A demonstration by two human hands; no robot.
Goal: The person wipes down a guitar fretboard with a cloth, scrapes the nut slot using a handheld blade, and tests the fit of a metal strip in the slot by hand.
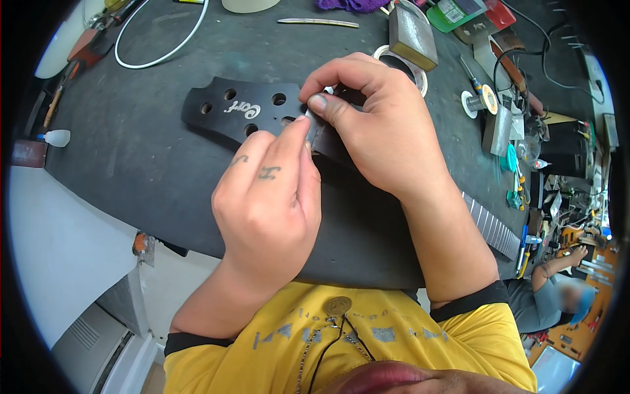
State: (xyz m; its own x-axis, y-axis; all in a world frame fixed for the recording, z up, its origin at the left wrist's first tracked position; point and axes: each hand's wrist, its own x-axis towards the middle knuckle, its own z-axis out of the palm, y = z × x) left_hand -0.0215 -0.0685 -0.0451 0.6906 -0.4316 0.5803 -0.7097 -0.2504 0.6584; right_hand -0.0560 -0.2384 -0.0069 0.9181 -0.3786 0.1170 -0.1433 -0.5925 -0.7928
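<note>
A black guitar neck lies on the dark table, its headstock [216,108] to the left with round peg holes and a pale "Cort" logo. Its fretted fingerboard [492,226] shows at the lower right, beyond my right forearm, which hides the middle part. At the headstock's nut end, my left hand [269,190] and my right hand [374,111] meet with fingers pinched on a small white guitar nut [308,113]. Fingertips cover most of the nut, so I cannot tell how it sits in its slot.
Behind my right hand are a metal block [412,38] and a tape roll [420,75]. A solder spool [482,102] stands farther right among tools and cables. A thin wooden strip [318,22] and a white cable loop [161,64] lie at the back. Another person [548,295] sits at lower right.
</note>
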